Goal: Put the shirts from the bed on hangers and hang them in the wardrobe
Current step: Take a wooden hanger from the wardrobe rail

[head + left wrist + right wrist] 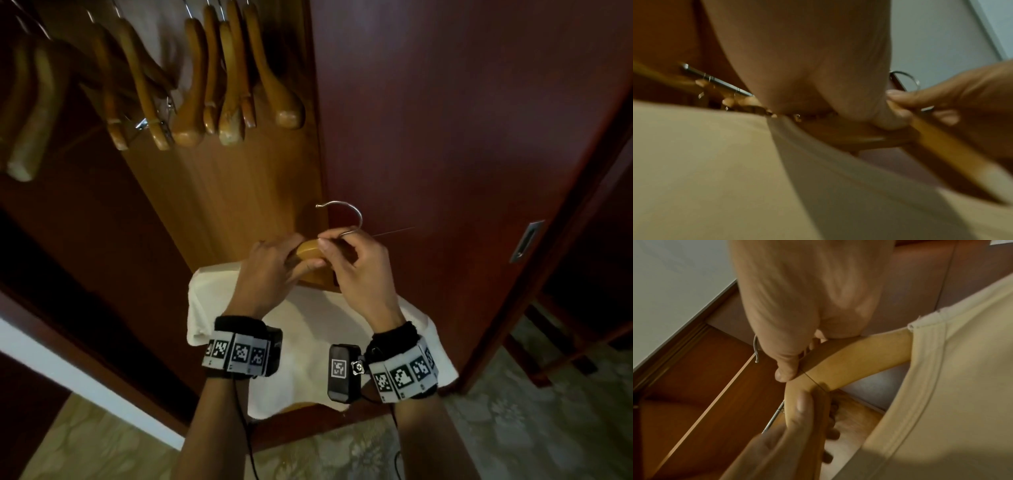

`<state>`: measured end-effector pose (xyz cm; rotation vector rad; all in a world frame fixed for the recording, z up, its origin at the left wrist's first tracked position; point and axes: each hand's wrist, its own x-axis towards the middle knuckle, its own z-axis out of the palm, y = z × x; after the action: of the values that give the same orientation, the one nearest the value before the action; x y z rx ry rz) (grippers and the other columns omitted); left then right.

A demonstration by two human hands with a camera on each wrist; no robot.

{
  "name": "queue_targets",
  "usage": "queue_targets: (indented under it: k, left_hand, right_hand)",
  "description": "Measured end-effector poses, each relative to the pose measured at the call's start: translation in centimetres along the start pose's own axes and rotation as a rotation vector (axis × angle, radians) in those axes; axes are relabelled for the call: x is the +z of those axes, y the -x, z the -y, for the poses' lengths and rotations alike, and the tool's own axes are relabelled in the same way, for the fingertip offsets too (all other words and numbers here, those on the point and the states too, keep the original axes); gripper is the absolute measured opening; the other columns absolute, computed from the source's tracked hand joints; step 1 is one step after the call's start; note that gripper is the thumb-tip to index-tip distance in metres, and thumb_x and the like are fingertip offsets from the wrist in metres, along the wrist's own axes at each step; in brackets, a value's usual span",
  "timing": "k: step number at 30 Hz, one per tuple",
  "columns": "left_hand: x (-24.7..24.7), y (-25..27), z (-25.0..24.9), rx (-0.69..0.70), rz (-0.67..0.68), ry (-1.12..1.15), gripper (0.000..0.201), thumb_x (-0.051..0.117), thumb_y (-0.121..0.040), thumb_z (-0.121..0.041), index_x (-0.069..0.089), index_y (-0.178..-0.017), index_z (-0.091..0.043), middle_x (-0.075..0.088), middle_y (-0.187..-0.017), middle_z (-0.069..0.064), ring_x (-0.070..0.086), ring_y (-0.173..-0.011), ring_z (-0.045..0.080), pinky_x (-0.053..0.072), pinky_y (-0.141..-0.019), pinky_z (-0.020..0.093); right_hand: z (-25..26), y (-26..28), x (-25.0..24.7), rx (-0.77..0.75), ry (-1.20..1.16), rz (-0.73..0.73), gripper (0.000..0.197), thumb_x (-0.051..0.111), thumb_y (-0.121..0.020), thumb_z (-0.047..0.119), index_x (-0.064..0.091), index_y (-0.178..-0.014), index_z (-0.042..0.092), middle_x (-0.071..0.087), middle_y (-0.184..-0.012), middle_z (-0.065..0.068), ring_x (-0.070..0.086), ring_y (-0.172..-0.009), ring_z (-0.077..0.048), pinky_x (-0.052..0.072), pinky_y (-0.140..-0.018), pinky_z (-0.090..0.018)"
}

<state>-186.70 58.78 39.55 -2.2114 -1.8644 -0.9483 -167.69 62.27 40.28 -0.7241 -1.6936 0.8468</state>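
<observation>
You have the cream T-shirt (308, 329) already draped on the wooden hanger (310, 251), just below the wardrobe (222, 192) opening; hooking it on the rail is left. Your left hand (270, 270) grips the smooth curved hanger, and your right hand (356, 263) pinches its thin steel hook (346, 214). Bare glossy hangers (212, 78) crowd the rail inside. The shirt's neckline is ribbed and soft.

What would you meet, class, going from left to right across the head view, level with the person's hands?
Dark inside of the wardrobe → left hand on the wooden hanger → right hand beside the hanger's metal hook → wardrobe door → metal door pull.
</observation>
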Motion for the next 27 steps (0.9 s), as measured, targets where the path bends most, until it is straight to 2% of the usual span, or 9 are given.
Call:
queue_targets:
  k: [2,5,8,11,13,17,19,22,27]
  left_hand:
    - [-0.6,0.4,1.2,-0.098,0.024,-0.157,0.062,0.059,-0.081,-0.082,0.063,-0.11,-0.027,0.068,-0.095,-0.011,0.061,-0.084,0.013,0.045,-0.08,0.036]
    - [-0.8,1.7,3.4,-0.235,0.005,-0.309,0.067,0.062,-0.069,-0.09,0.061,-0.096,-0.028,0.067,-0.081,-0.009,0.061,-0.076,0.02,0.046,-0.071,0.034]
    - [0.0,2.6,3.6,-0.169,-0.106,-0.303,0.079,0.049,-0.069,-0.096,0.061,-0.089,-0.021,0.065,-0.074,-0.002,0.061,-0.067,0.025,0.046,-0.067,0.035]
    - [0.5,3.2,2.7,-0.104,-0.213,-0.277,0.08,0.054,-0.071,-0.087,0.066,-0.099,-0.013,0.068,-0.085,0.003,0.063,-0.076,0.024,0.039,-0.072,0.032]
    - [0.6,3.5,2.5,-0.101,-0.212,-0.274,0.081,0.057,-0.072,-0.085,0.065,-0.108,-0.013,0.069,-0.096,0.004,0.063,-0.086,0.023,0.037,-0.078,0.033]
    - [0.4,2.9,1.9,-0.076,-0.029,-0.22,0.083,0.06,-0.075,-0.085,0.062,-0.121,-0.016,0.07,-0.105,0.001,0.065,-0.092,0.021,0.044,-0.082,0.034]
    - [-0.2,2.0,1.5,-0.1,0.086,-0.196,0.077,0.059,-0.073,-0.085,0.06,-0.113,-0.019,0.066,-0.093,-0.006,0.061,-0.078,0.014,0.043,-0.069,0.028]
    - [-1.2,0.5,1.8,-0.166,0.251,-0.156,0.064,0.054,-0.073,-0.085,0.053,-0.099,-0.026,0.057,-0.076,-0.013,0.053,-0.064,0.003,0.032,-0.055,0.023]
    - [-2.8,-0.4,3.5,-0.12,0.248,-0.093,0.061,0.062,-0.08,-0.076,0.055,-0.117,-0.027,0.053,-0.081,-0.018,0.05,-0.068,-0.003,0.03,-0.055,0.02]
  right_hand:
    - [0.1,-0.1,-0.5,-0.002,-0.002,-0.034,0.009,0.071,-0.1,0.018,0.078,-0.105,0.014,0.075,-0.104,0.006,0.068,-0.101,0.0,0.046,-0.087,-0.01]
    - [0.3,-0.3,-1.5,-0.003,-0.032,-0.097,0.008,0.073,-0.099,0.018,0.079,-0.103,0.014,0.077,-0.101,0.007,0.069,-0.099,0.0,0.047,-0.087,-0.011]
    - [0.9,-0.2,-1.4,-0.012,-0.018,-0.157,0.01,0.075,-0.098,0.021,0.08,-0.102,0.013,0.077,-0.099,0.009,0.071,-0.097,-0.001,0.049,-0.086,-0.013]
    - [1.4,-0.4,-1.3,-0.011,-0.019,-0.169,0.011,0.075,-0.098,0.022,0.08,-0.102,0.013,0.077,-0.098,0.01,0.071,-0.095,-0.001,0.048,-0.084,-0.012]
    - [1.4,-0.5,-1.6,-0.006,-0.022,-0.156,0.012,0.075,-0.098,0.023,0.08,-0.103,0.013,0.077,-0.098,0.01,0.071,-0.095,-0.001,0.047,-0.083,-0.01]
    - [1.3,-0.5,-1.4,-0.003,-0.022,-0.094,0.01,0.075,-0.097,0.021,0.08,-0.102,0.014,0.077,-0.1,0.009,0.071,-0.098,-0.001,0.046,-0.085,-0.009]
    - [1.2,-0.5,-1.0,-0.003,-0.02,-0.074,0.009,0.076,-0.097,0.02,0.08,-0.102,0.014,0.077,-0.1,0.01,0.07,-0.098,0.0,0.046,-0.085,-0.01]
    - [1.1,-0.7,-0.2,-0.01,-0.007,-0.054,0.009,0.076,-0.097,0.022,0.079,-0.101,0.014,0.076,-0.099,0.01,0.07,-0.097,-0.001,0.047,-0.085,-0.011]
    - [1.6,-2.3,1.0,-0.012,-0.042,-0.038,0.011,0.076,-0.097,0.022,0.08,-0.102,0.013,0.076,-0.1,0.01,0.07,-0.098,-0.002,0.048,-0.086,-0.013]
